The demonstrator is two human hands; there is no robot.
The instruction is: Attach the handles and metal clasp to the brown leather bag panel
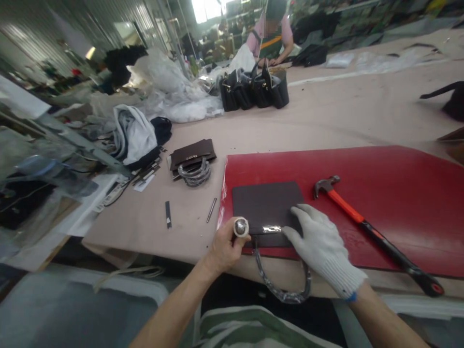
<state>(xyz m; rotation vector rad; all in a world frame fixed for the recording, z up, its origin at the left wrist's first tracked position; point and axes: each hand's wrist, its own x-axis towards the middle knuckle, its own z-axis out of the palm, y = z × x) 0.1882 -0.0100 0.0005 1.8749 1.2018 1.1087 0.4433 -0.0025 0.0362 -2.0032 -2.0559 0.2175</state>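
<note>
A dark brown bag panel (266,203) with a metal clasp (271,229) lies on a red mat (380,193) at the table's near edge. Its wrapped handle (282,290) hangs over the edge. My bare left hand (224,246) is closed around a round-headed metal tool (241,226), held upright at the panel's left corner. My right hand (322,244), in a white knit glove, lies flat with fingers spread on the panel's right side, next to the clasp.
A claw hammer (362,222) with an orange and black handle lies on the mat to the right. A second brown bag piece (192,154) with a handle, a metal pin (211,210) and a small strip (168,214) lie left. Black handbags (253,89) and a person stand at the far end.
</note>
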